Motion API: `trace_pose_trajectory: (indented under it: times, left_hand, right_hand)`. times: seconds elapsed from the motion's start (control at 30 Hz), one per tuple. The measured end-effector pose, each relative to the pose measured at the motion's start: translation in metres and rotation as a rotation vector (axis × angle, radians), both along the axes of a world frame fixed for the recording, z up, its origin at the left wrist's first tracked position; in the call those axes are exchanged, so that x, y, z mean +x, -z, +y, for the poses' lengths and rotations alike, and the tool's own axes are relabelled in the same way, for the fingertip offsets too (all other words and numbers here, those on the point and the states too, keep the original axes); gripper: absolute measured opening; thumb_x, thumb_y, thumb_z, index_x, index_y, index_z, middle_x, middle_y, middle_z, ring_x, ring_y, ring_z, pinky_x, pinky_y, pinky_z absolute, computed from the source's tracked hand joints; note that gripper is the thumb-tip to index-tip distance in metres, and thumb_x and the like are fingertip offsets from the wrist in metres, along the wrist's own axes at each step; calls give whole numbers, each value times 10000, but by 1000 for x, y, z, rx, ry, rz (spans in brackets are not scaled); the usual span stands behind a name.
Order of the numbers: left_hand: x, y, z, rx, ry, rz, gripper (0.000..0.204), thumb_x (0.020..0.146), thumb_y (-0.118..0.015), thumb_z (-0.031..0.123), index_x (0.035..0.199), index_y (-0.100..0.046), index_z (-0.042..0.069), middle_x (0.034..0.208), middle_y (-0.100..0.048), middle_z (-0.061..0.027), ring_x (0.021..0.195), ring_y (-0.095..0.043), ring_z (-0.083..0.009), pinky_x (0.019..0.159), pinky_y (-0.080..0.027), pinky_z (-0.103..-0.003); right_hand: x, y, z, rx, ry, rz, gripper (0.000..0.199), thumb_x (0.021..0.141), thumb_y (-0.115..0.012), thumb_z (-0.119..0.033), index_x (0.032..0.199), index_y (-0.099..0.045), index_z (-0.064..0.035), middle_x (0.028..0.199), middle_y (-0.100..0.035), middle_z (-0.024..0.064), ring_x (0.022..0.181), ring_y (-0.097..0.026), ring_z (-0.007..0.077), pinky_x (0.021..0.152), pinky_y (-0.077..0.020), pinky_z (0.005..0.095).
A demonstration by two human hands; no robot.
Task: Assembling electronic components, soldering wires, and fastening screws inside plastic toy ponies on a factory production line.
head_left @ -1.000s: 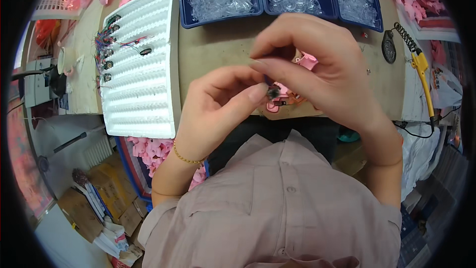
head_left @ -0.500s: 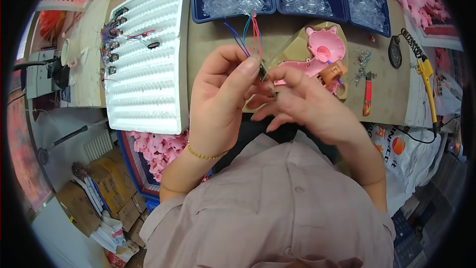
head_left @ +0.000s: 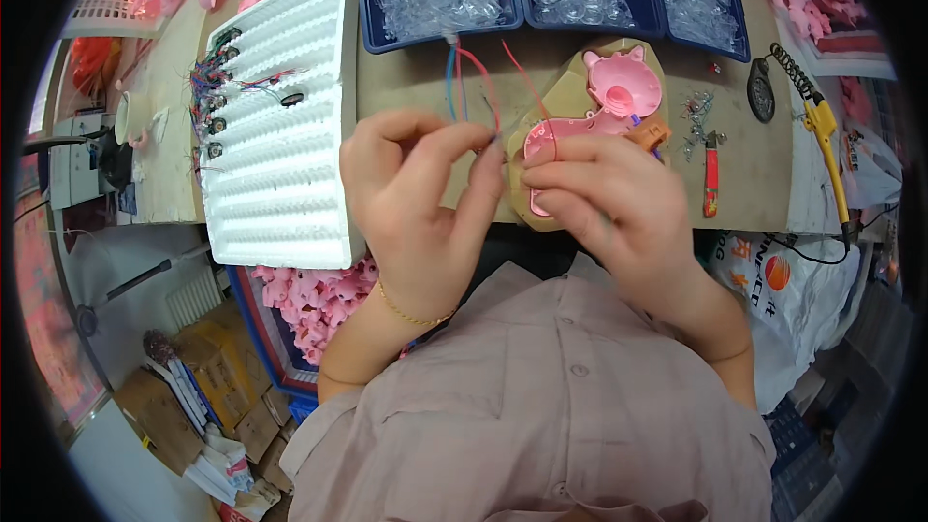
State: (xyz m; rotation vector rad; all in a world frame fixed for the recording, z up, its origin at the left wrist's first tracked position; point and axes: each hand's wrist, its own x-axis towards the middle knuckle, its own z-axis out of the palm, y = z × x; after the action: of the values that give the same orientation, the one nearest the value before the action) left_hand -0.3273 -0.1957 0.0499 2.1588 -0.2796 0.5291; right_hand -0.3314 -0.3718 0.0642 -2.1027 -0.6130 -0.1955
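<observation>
My left hand [head_left: 411, 198] pinches a bundle of thin red and blue wires [head_left: 496, 101] that stand up from its fingertips and bend over at the top. Facing it, my right hand [head_left: 619, 195] is closed on a single red wire [head_left: 529, 80], whose free end points up and to the left. A small dark part sits at the left fingertips, too blurred to make out. Just behind the right hand lies a pink pig-shaped plastic shell [head_left: 623, 87] in a tan holder [head_left: 570, 77]. An orange-brown piece [head_left: 650, 135] rests on the shell, partly covered by my fingers.
Left of my hands stands a white ribbed foam tray [head_left: 280, 164] with wired round parts along one edge. Blue bins [head_left: 440, 43] of clear plastic pieces line the back. To the right are small metal screws [head_left: 698, 116], a red-handled tool [head_left: 711, 179] and a yellow soldering iron [head_left: 829, 150].
My hands have drawn slightly apart. The right one, with fingers spread before, now pinches a red wire. The small green board seen at the left fingertips no longer shows clearly.
</observation>
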Motion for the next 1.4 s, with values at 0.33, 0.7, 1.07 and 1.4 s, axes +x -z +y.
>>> trace_pose_trajectory:
  times: [0.33,0.7,1.07,1.4]
  left_hand:
    - [-7,1,12,-564,304,429,90,794,-688,37,844,-615,22,902,-616,-75,810,-576,-172,709,-447,-301]
    - [-4,-2,11,-1212,632,936,111,863,-672,90,918,-611,15,905,-630,-37,828,-586,-97,749,-469,-230]
    - [15,8,23,-1265,835,1121,94,903,-603,113,935,-598,25,936,-651,-104,864,-608,-152,791,-473,-276]
    - [30,22,44,-1011,1209,1057,97,739,-737,18,775,-647,12,803,-652,-107,821,-628,-239,806,-487,-359]
  right_hand:
    - [1,-7,5,577,94,680,190,916,-582,-140,951,-680,19,872,-688,75,651,-522,91,616,-430,225]
    - [0,6,4,-65,109,-262,202,904,-578,-189,982,-665,-24,950,-669,92,818,-564,236,778,-404,334]
    - [12,-2,-1,495,-54,407,272,936,-568,-214,894,-667,36,814,-621,84,721,-567,158,650,-426,265]
    - [26,-1,11,213,-133,191,174,856,-600,-144,850,-684,9,784,-610,99,682,-580,204,611,-450,309]
